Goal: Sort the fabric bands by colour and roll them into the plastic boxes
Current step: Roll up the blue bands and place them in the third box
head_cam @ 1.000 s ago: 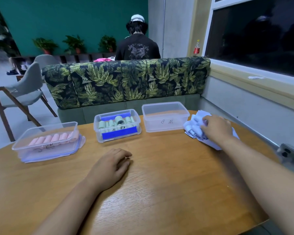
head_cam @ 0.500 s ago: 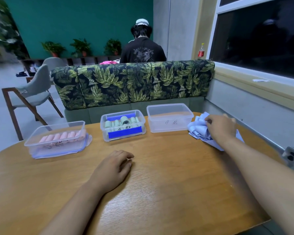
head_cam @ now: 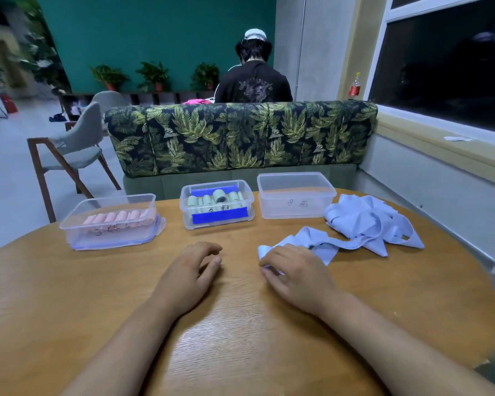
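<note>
Three clear plastic boxes stand in a row at the table's far side. The left box (head_cam: 69, 232) holds pink rolled bands (head_cam: 117, 218). Green rolls (head_cam: 212, 199) fill the middle box (head_cam: 247, 195). Nothing lies in the right box (head_cam: 295, 207). A heap of light blue bands (head_cam: 366, 220) lies at the right. My right hand (head_cam: 297, 274) pinches the end of one blue band (head_cam: 303, 238) pulled out toward the middle. My left hand (head_cam: 189, 272) rests on the wood, fingers loosely curled, holding nothing.
The round wooden table (head_cam: 240, 324) ends at a leaf-print sofa back (head_cam: 240, 135). A person sits behind the sofa, facing away. A grey chair (head_cam: 75, 147) stands at the left. The window wall runs along the right.
My right hand left the blue heap and came back toward the table's middle, dragging one blue band with it. My left hand stayed nearly in place.
</note>
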A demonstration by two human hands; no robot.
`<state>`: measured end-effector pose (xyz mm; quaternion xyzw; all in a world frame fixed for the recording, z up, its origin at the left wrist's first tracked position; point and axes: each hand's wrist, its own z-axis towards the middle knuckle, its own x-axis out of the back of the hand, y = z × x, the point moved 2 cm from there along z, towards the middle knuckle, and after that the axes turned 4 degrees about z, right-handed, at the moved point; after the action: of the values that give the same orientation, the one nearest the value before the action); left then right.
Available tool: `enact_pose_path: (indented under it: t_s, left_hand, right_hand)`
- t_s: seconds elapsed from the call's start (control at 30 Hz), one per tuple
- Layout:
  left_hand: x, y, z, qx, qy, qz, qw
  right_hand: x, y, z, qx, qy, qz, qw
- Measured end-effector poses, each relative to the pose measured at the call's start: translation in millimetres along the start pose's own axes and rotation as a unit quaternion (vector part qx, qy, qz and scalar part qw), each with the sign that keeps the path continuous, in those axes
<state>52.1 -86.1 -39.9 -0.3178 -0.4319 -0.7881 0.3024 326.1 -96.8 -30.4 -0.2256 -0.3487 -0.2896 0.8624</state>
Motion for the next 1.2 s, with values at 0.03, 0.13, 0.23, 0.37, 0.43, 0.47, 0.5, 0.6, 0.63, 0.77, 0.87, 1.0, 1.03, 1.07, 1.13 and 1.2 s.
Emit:
enact_pose_path:
  t_s: [0.03,0.13,0.23,0.37,0.43,0.47,0.5,0.6,0.63,0.77,0.87,1.0,1.03,1.07,1.13,1.2]
  left_hand:
    - [-0.4,0.8,0.1,0.0,-0.004,0.001,1.0]
    - [-4.7,5.5,0.0,-0.018,-0.026,0.017,0.999]
    - [-12.7,16.2,2.4,-0.046,-0.043,0.036,0.997]
    - [-32.4,43.8,13.2,-0.041,-0.071,0.008,0.997]
    - [-48.7,58.0,21.3,-0.026,-0.088,0.017,0.996]
    - [-56.1,63.1,25.9,-0.014,-0.097,0.03,0.995]
    - [-62.2,67.0,30.1,-0.005,-0.105,0.048,0.993]
    - [-68.4,67.1,34.7,-0.01,-0.097,0.066,0.993]
    - [-64.4,64.7,33.6,-0.016,-0.079,0.046,0.996]
    - [-34.7,43.2,18.2,0.02,-0.028,-0.006,0.999]
    - [-14.5,21.5,1.0,0.062,-0.01,0.043,0.997]
    - [-13.9,40.6,-5.4,-0.002,0.028,0.091,0.995]
    - [-19.1,53.0,-4.7,-0.045,0.013,0.094,0.994]
    - [-26.2,64.3,-3.7,-0.086,-0.014,0.103,0.991]
    - [-42.3,78.8,0.4,-0.131,-0.08,0.141,0.978]
    - [-55.4,84.1,8.0,-0.125,-0.122,0.157,0.972]
  right_hand:
    - [0.6,4.5,-1.6,-0.005,0.01,-0.005,1.0]
    - [8.0,23.3,-7.8,-0.062,0.038,-0.01,0.997]
    - [19.8,52.4,-12.8,-0.159,0.069,-0.005,0.985]
    - [28.6,83.5,-22.0,-0.309,0.108,0.094,0.94]
    - [28.6,89.4,-25.1,-0.351,0.12,0.109,0.922]
    - [27.5,90.8,-25.3,-0.352,0.116,0.105,0.923]
    - [26.6,91.5,-25.9,-0.348,0.109,0.106,0.925]
    - [25.9,93.5,-29.9,-0.35,0.095,0.136,0.922]
    - [26.6,94.3,-31.5,-0.355,0.095,0.14,0.919]
    - [28.6,94.1,-34.3,-0.342,0.093,0.096,0.93]
    - [25.5,88.4,-31.8,-0.301,0.086,0.017,0.95]
    - [21.9,79.8,-30.7,-0.252,0.075,-0.024,0.964]
    - [21.6,79.0,-30.8,-0.252,0.071,-0.027,0.965]
    - [21.5,79.3,-31.4,-0.26,0.065,-0.027,0.963]
    - [20.6,81.2,-33.7,-0.285,0.041,-0.031,0.957]
    - [20.2,83.3,-35.5,-0.311,0.029,-0.036,0.949]
